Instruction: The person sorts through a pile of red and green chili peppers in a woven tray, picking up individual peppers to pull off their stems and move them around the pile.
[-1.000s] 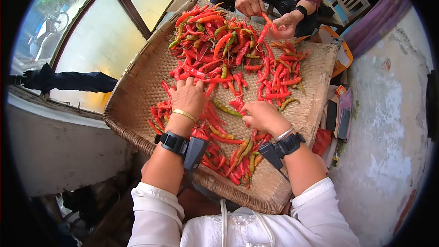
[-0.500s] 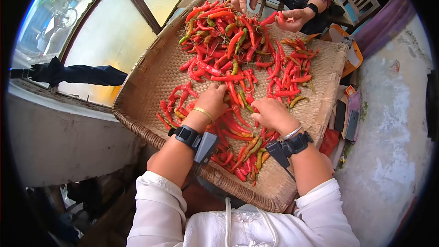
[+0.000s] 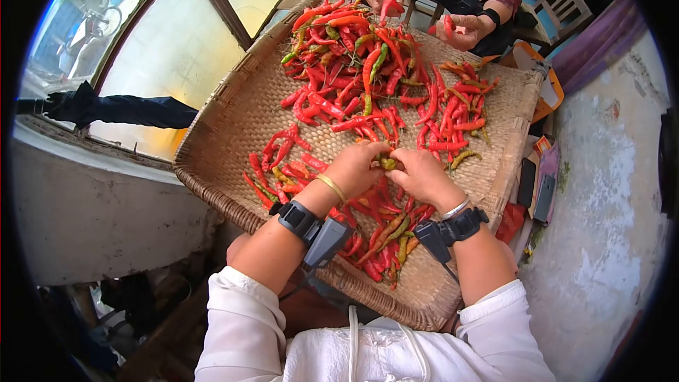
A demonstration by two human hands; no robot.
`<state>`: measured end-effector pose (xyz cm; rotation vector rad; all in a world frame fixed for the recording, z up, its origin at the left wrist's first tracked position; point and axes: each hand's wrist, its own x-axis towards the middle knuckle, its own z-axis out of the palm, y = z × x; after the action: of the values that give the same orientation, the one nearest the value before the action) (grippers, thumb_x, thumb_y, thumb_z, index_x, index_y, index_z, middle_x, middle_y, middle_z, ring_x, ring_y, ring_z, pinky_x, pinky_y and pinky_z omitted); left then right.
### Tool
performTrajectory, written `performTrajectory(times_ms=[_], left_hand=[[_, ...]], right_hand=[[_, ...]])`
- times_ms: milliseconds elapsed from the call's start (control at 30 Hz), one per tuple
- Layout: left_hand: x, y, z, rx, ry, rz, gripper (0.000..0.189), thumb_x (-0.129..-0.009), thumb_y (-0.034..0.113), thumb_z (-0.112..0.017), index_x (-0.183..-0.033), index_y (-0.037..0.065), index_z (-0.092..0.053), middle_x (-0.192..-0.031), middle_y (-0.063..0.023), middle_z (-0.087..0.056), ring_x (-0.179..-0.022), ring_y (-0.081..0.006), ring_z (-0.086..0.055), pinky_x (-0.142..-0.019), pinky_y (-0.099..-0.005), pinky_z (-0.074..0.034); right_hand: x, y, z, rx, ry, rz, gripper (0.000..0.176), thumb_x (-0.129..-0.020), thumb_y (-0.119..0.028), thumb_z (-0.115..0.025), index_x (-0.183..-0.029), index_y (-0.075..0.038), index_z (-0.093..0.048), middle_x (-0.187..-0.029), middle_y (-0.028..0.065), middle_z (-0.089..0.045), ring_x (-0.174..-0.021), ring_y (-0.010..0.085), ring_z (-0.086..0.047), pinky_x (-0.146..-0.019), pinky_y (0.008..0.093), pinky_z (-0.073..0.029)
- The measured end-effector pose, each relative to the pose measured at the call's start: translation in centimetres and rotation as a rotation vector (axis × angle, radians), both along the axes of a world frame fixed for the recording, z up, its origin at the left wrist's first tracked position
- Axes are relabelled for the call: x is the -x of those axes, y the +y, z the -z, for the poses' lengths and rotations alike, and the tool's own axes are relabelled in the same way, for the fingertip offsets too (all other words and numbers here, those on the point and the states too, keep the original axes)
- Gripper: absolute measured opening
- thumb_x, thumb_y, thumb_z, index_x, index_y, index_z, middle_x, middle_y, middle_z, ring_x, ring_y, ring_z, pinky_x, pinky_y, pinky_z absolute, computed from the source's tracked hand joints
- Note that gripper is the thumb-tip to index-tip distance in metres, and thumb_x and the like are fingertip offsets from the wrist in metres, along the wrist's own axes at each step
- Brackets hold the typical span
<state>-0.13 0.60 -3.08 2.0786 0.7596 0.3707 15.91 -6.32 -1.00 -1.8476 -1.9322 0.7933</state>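
Note:
A greenish chili pepper (image 3: 387, 163) is pinched between my two hands, above the middle of a woven basket tray (image 3: 233, 131). My left hand (image 3: 356, 170) is closed on one side of it. From the other side, the closed fingers of my right hand (image 3: 423, 175) meet it. Loose red peppers (image 3: 371, 251) with a few green and orange ones lie below my wrists. A small group of red peppers (image 3: 265, 177) is to the left of my left hand. Farther back is a tall heap of peppers (image 3: 346, 49), with a smaller spread (image 3: 453, 117) to its right.
Across the tray, a co-worker's hands (image 3: 463, 32) hold red peppers. The tray's raised rim (image 3: 219, 201) runs along its near left side. A dark folded umbrella (image 3: 138, 113) lies by the window at left. A wooden chair (image 3: 562, 7) stands at the back right.
My left hand has moved right and my hands have come together on a greenish pepper. The co-worker's hands have drawn apart, with a red pepper now in the one on the left.

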Motion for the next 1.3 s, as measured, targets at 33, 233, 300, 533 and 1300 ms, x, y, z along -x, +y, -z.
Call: performTrajectory(times_ms=[33, 233, 300, 533, 1300], left_hand=[[0.0, 0.0, -0.2, 0.000, 0.001, 0.001, 0.040, -0.067, 0.005, -0.063, -0.106, 0.003, -0.055, -0.094, -0.0163, -0.058, -0.088, -0.0297, -0.059, -0.076, -0.0351, -0.047], [-0.4, -0.3, -1.6, 0.000, -0.120, -0.049, 0.032, -0.072, 0.004, -0.058, -0.103, 0.002, -0.056, -0.085, -0.0153, -0.061, -0.075, -0.0253, -0.062, -0.065, -0.0320, -0.049], [-0.5, -0.2, -2.4, 0.094, 0.059, -0.006, 0.023, -0.074, 0.005, -0.057, -0.096, 0.002, -0.059, -0.079, -0.0162, -0.061, -0.073, -0.0233, -0.062, -0.061, -0.0320, -0.048], [-0.3, 0.0, -0.3, -0.216, -0.058, -0.073, 0.015, -0.072, 0.008, -0.059, -0.086, 0.003, -0.060, -0.079, -0.0158, -0.059, -0.076, -0.0316, -0.059, -0.066, -0.0376, -0.047], [1.5, 2.5, -0.4, -0.365, 0.265, -0.197, 0.034, -0.071, 0.016, -0.063, -0.103, 0.005, -0.055, -0.102, -0.0149, -0.055, -0.090, -0.0335, -0.056, -0.076, -0.0406, -0.047]], right_hand=[[0.1, 0.0, -0.2, 0.000, 0.001, 0.001, 0.026, -0.074, -0.021, -0.061, -0.089, -0.001, -0.057, -0.085, 0.0201, -0.060, -0.082, 0.0370, -0.057, -0.072, 0.0447, -0.045], [0.3, 0.1, -1.0, -0.210, -0.011, 0.083, 0.019, -0.074, -0.019, -0.060, -0.082, -0.003, -0.055, -0.077, 0.0162, -0.059, -0.074, 0.0353, -0.057, -0.063, 0.0441, -0.045], [0.5, 0.1, -1.0, -0.235, 0.022, 0.083, 0.017, -0.074, -0.019, -0.060, -0.078, -0.003, -0.054, -0.073, 0.0161, -0.058, -0.070, 0.0348, -0.057, -0.060, 0.0436, -0.045], [0.3, 0.0, -1.4, -0.216, 0.061, 0.086, 0.017, -0.075, -0.020, -0.061, -0.081, -0.005, -0.056, -0.071, 0.0155, -0.059, -0.068, 0.0343, -0.058, -0.059, 0.0420, -0.045], [-3.4, 0.5, -3.1, 0.011, 1.092, 0.486, 0.009, -0.085, -0.010, -0.055, -0.091, -0.004, -0.055, -0.070, 0.0026, -0.058, -0.054, 0.0057, -0.054, -0.051, 0.0178, -0.046]])
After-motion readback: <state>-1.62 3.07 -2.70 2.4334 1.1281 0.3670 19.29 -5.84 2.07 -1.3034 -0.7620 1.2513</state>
